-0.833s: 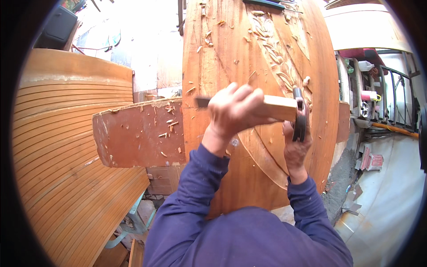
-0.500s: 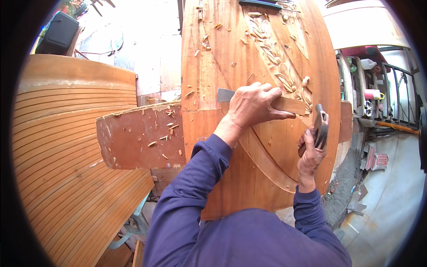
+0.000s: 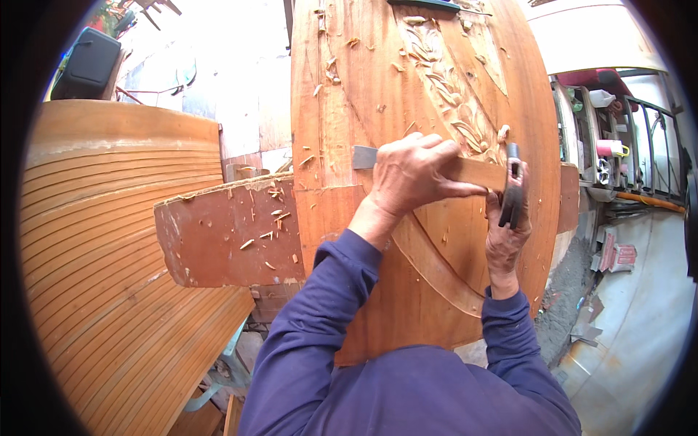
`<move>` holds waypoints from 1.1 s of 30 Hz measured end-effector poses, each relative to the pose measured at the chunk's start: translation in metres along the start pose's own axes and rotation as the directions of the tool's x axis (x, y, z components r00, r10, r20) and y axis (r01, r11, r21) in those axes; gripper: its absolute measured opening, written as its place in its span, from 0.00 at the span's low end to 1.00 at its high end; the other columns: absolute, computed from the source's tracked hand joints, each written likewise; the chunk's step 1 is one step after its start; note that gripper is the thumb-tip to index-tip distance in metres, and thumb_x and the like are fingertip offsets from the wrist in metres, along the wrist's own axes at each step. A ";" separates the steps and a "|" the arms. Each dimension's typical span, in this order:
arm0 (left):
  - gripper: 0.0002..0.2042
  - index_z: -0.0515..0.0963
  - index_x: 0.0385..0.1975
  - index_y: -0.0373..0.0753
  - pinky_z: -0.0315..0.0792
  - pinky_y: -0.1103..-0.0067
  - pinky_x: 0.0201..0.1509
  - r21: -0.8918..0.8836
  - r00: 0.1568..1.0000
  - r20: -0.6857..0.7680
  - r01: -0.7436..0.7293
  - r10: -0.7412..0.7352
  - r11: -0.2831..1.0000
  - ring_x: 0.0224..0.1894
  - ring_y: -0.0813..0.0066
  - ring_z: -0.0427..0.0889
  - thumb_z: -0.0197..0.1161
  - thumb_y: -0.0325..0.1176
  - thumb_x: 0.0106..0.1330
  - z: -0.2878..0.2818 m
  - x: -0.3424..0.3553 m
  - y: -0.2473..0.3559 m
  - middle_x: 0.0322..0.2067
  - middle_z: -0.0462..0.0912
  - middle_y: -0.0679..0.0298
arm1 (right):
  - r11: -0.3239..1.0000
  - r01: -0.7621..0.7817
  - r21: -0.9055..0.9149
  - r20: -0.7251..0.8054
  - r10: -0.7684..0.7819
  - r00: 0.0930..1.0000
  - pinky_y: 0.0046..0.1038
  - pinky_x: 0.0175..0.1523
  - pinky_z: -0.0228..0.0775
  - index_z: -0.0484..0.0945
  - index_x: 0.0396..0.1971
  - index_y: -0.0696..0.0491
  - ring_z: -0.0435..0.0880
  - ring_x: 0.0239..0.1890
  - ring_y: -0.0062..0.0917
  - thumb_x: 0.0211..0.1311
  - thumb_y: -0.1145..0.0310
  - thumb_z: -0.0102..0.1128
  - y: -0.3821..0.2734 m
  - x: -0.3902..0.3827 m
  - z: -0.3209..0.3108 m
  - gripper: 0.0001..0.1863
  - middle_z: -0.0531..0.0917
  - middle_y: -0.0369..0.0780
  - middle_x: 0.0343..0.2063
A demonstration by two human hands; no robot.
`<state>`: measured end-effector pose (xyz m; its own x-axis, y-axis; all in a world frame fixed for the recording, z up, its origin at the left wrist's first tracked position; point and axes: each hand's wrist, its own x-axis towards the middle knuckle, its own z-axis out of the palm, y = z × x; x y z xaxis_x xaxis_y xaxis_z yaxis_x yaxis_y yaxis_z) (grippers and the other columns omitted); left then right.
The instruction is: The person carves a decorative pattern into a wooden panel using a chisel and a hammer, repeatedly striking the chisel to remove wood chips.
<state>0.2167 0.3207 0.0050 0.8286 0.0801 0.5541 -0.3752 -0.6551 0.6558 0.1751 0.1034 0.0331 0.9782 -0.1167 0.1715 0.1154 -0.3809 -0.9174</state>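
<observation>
My left hand [image 3: 411, 171] is wrapped round a wide chisel held flat, roughly level across the carved wooden panel [image 3: 349, 283]. Its grey metal blade [image 3: 365, 157] sticks out to the left, and its square wooden handle [image 3: 476, 173] points right. My right hand [image 3: 507, 243] is closed on a dark metal hammer [image 3: 512, 189]. The hammer's head meets the handle's right end, or stands very close to it. Most of the hammer's grip is hidden by my fingers. Carved leaf relief [image 3: 447, 83] runs down the panel just beyond both hands.
A reddish-brown board [image 3: 225, 236] with wood chips passes beneath the panel. Left of it stands a slatted wooden piece [image 3: 109, 254]. A dark-handled tool [image 3: 425, 5] rests at the panel's far end. A metal rack [image 3: 654, 138] with a pink mug [image 3: 609, 149] is at the right.
The hammer has moved slightly left and turned, coming up to the chisel handle's end. My right hand has risen a little; my left hand keeps its grip nearly in place.
</observation>
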 end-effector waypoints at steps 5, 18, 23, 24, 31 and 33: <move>0.31 0.79 0.22 0.48 0.77 0.73 0.27 0.045 1.000 0.019 -0.001 0.000 0.999 0.25 0.70 0.84 0.83 0.70 0.42 -0.008 -0.004 0.004 0.20 0.79 0.71 | 0.972 -0.141 0.190 0.034 0.136 0.990 0.26 0.46 0.78 0.78 0.62 0.56 0.82 0.41 0.16 0.76 0.77 0.65 -0.003 0.007 -0.002 0.17 0.84 0.35 0.42; 0.32 0.79 0.22 0.47 0.77 0.73 0.26 0.001 0.999 -0.014 0.033 -0.033 0.999 0.24 0.69 0.83 0.85 0.70 0.38 -0.010 -0.006 0.002 0.20 0.79 0.69 | 0.955 -0.160 0.248 -0.013 0.169 0.986 0.23 0.38 0.73 0.78 0.62 0.58 0.80 0.34 0.17 0.77 0.75 0.65 0.002 0.002 0.005 0.17 0.83 0.35 0.39; 0.32 0.79 0.23 0.47 0.77 0.72 0.26 0.012 1.000 -0.003 0.028 -0.028 1.000 0.24 0.70 0.84 0.85 0.69 0.39 -0.011 -0.005 0.002 0.20 0.79 0.69 | 0.997 -0.050 0.065 0.040 0.048 0.998 0.21 0.40 0.71 0.74 0.70 0.58 0.76 0.34 0.13 0.75 0.79 0.66 0.028 -0.012 0.007 0.26 0.83 0.32 0.40; 0.32 0.80 0.23 0.47 0.77 0.72 0.27 0.011 1.000 0.007 0.030 -0.030 0.999 0.24 0.69 0.84 0.85 0.69 0.39 -0.012 -0.006 0.002 0.21 0.79 0.69 | 0.994 -0.083 0.070 0.026 0.081 0.996 0.21 0.40 0.71 0.74 0.71 0.58 0.76 0.34 0.14 0.75 0.78 0.66 0.029 -0.010 0.000 0.27 0.84 0.32 0.41; 0.30 0.83 0.27 0.48 0.79 0.72 0.29 0.043 0.998 0.055 0.030 -0.033 0.999 0.27 0.70 0.85 0.81 0.70 0.43 -0.015 -0.007 -0.010 0.23 0.81 0.70 | 0.995 -0.101 0.016 0.012 0.101 0.995 0.22 0.38 0.71 0.79 0.61 0.56 0.79 0.33 0.15 0.76 0.76 0.67 0.025 -0.015 0.017 0.17 0.84 0.33 0.38; 0.30 0.82 0.25 0.48 0.79 0.72 0.29 0.057 0.999 0.045 0.023 -0.026 0.998 0.26 0.70 0.84 0.84 0.68 0.41 -0.012 -0.009 -0.010 0.23 0.82 0.70 | 0.992 -0.127 0.024 -0.001 0.127 0.992 0.21 0.36 0.70 0.81 0.52 0.54 0.78 0.31 0.15 0.76 0.74 0.66 0.025 -0.015 0.014 0.09 0.82 0.33 0.33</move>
<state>0.2080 0.3361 -0.0005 0.8559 0.0633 0.5132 -0.3312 -0.6951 0.6381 0.1654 0.1081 0.0028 0.9849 -0.1647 0.0541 -0.0054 -0.3410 -0.9401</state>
